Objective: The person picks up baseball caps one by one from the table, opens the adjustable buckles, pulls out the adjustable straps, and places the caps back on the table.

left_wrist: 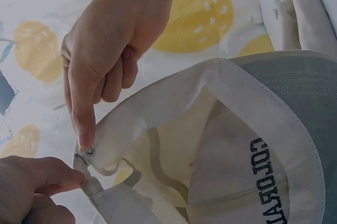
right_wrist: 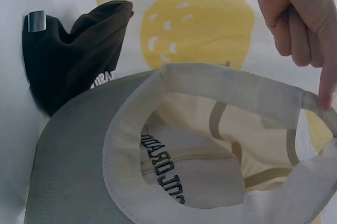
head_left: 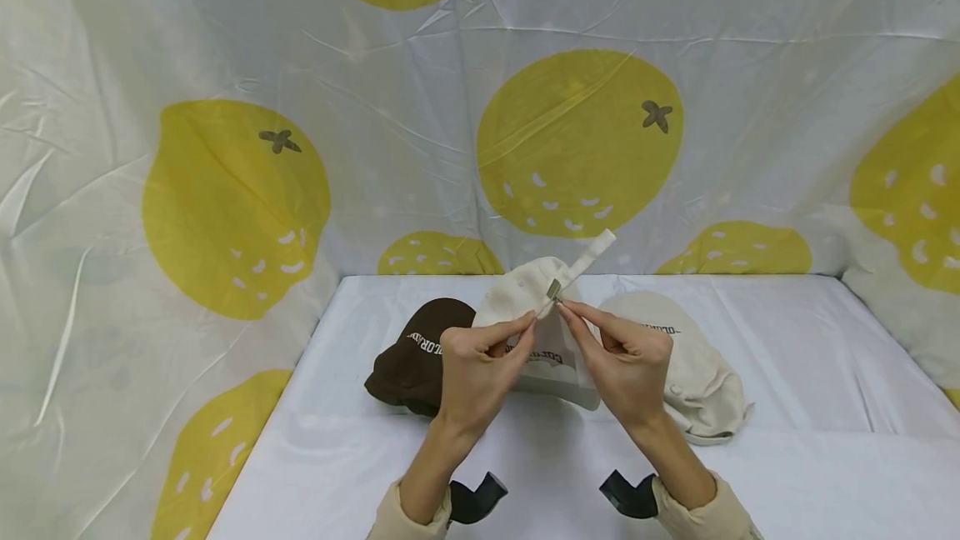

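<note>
A white baseball cap point(head_left: 516, 294) is held up in the middle, crown away and strap side toward me. My left hand point(head_left: 480, 365) pinches its back strap between thumb and forefinger. My right hand point(head_left: 628, 357) pinches beside the metal buckle point(head_left: 553, 290), fingertips close to the left ones. The loose strap end point(head_left: 592, 255) sticks up to the right. In the left wrist view, a small metal eyelet point(left_wrist: 90, 151) shows by the right fingertip. The right wrist view shows the cap's inside and grey-green brim point(right_wrist: 79, 150); my right hand is out of sight there.
A dark brown cap point(head_left: 412, 357) lies on the white tablecloth point(head_left: 810, 357) at left. To the right is a beige cap point(head_left: 697, 373). Behind hangs a lemon-print cloth point(head_left: 420, 107). Black wrist mounts point(head_left: 478, 497) sit at the sleeves.
</note>
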A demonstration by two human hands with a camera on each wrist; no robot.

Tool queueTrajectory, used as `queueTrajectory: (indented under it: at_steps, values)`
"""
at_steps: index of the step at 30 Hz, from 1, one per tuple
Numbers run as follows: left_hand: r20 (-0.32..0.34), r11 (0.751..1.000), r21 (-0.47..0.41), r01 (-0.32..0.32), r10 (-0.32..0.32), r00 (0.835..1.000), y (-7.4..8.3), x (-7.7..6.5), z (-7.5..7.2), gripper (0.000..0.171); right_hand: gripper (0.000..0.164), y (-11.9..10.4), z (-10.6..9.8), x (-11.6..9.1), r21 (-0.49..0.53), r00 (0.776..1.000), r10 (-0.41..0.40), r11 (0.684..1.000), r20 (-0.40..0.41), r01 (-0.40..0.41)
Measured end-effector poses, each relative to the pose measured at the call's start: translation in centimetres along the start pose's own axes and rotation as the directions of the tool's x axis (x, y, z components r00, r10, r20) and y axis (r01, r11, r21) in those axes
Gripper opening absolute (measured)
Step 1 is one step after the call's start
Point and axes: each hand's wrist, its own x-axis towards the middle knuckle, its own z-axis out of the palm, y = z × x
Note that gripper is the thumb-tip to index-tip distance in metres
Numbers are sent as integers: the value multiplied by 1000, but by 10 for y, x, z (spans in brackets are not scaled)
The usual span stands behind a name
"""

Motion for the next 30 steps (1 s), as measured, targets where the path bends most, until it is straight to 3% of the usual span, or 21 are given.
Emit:
queueTrajectory:
  at_steps: [18,30]
  values:
    - [32,999,38,30,-31,999,0,6,-19,17,23,0,-1,2,-47,996,10,999,-89,-15]
    - [-32,997,11,72,-71,997,1,14,-46,14,16,0,-8,11,-40,979,80,995,-188,-89]
